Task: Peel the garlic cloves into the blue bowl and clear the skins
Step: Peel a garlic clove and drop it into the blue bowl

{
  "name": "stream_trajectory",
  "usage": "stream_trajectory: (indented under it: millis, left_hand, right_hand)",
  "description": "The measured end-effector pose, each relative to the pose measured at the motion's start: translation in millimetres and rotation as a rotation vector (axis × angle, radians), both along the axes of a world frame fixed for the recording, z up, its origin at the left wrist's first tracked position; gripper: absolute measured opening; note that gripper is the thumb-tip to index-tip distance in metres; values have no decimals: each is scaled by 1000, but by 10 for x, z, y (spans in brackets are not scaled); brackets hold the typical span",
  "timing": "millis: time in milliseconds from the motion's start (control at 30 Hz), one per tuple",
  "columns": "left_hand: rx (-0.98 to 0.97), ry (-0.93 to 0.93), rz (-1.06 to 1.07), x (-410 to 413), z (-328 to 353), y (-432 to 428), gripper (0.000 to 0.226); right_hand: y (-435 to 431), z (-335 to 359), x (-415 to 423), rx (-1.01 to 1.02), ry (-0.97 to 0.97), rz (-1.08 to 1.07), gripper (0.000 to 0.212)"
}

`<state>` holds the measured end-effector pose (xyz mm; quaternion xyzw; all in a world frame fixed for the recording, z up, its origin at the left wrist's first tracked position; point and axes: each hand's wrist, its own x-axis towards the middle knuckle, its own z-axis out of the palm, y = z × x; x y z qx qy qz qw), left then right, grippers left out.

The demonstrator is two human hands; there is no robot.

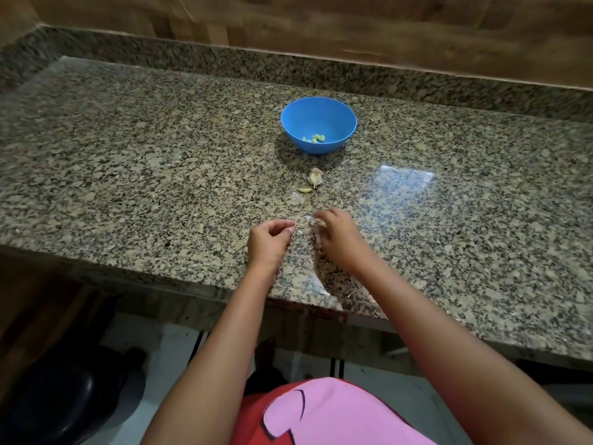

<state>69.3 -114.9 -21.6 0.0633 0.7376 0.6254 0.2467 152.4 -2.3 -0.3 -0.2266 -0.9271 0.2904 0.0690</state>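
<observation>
The blue bowl (340, 115) stands at the middle of the granite counter with a few peeled cloves (315, 138) at its bottom. In front of it lie a leftover piece of garlic bulb (315, 177) and one loose clove (304, 189). Nearer the counter's front edge my two hands sit close together. My right hand (335, 236) has its fingers curled down over pale garlic skins (318, 223) on the counter. My left hand (269, 240) has curled fingers with the fingertips pressed together; what they hold is hidden. Small skin flakes (308, 217) lie between the hands.
The granite counter (160, 175) runs wide to both sides, with a raised granite lip and a wooden wall behind. Below the front edge there is a dark round bin (57, 406) on the floor at the left.
</observation>
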Motion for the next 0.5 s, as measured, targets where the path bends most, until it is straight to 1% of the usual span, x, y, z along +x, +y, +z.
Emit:
stream_trajectory:
  millis: [67, 133, 233, 367, 500]
  left_hand:
    - [-6, 13, 0, 5, 3, 6, 19]
    - [-7, 12, 4, 12, 10, 13, 19]
    - [6, -3, 5, 18, 8, 3, 17]
    - [8, 5, -13, 48, 8, -15, 17]
    - [3, 20, 2, 85, 22, -12, 17]
  right_hand:
    - [58, -2, -49, -2, -60, 20, 47]
    - [79, -34, -86, 5, -164, 104, 55]
    - [47, -99, -51, 100, -245, 230, 55]
    - [-48, -113, 172, 141, -193, 327, 47]
    - [-149, -89, 422, 124, -90, 240, 39]
